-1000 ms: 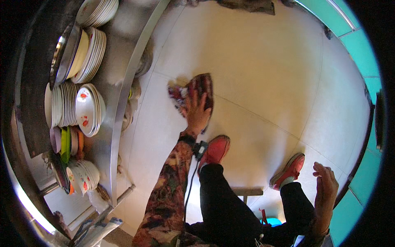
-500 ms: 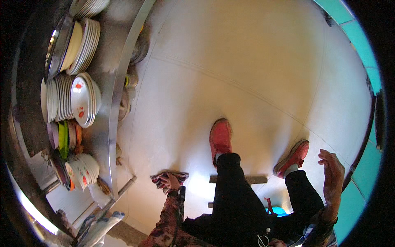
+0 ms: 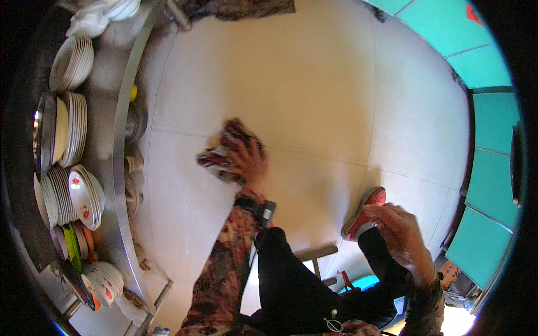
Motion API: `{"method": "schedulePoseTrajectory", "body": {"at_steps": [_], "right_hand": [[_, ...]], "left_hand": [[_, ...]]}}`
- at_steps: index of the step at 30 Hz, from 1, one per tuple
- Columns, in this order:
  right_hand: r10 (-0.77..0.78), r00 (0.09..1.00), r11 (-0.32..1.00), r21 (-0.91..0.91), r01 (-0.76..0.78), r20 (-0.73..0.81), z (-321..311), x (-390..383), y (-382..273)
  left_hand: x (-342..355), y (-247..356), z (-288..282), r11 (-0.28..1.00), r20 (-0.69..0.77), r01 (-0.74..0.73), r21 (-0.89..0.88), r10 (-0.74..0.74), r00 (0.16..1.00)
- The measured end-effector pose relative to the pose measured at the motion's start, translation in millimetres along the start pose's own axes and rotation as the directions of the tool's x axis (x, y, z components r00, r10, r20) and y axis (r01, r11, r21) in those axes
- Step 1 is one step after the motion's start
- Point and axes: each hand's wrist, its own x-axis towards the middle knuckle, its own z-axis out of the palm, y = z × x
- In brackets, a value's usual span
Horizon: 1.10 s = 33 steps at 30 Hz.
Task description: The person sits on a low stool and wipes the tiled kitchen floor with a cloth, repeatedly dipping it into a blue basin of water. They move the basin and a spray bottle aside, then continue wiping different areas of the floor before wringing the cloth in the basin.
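Observation:
My left hand, blurred, presses on a crumpled maroon, white and patterned cloth over the pale tiled floor; the forearm has a camouflage sleeve and a black strapped device at the wrist. My right hand hangs with loosely bent fingers and nothing visible in them, in front of my red shoe and dark trouser leg; the other foot is hidden behind my left arm and hand.
A steel shelf along the left holds stacked plates and bowls. Teal cupboards or tiles line the right. A wooden stand and blue basin are between my legs; a dark object lies at the top.
My left hand and cloth have swept from low near the shelf up to mid-floor, ahead of me. My right hand has moved leftward. The view has shifted, with the shelf now further left.

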Motion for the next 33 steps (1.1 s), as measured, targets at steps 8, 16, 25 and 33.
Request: {"method": "schedulePoseTrajectory", "body": {"at_steps": [8,16,25,33], "right_hand": [[-0.012,0.967,0.920,-0.375,0.111,0.256,40,112,115],[-0.142,0.987,0.716,-0.697,0.051,-0.074,195,192,179],[-0.439,0.882,0.706,-0.673,0.220,-0.172,117,165,303],[0.095,0.732,0.851,-0.327,-0.411,-0.675,4,8,506]], "left_hand": [[-21,3,-26,0.441,-0.058,-0.221,-0.870,0.354,0.933],[-159,-272,-147,0.281,0.208,0.292,-0.914,-0.293,0.933],[-72,-127,-262,0.342,0.213,0.166,-0.925,0.103,0.972],[-64,249,-400,0.427,-0.064,-0.205,-0.881,0.321,0.945]]}}
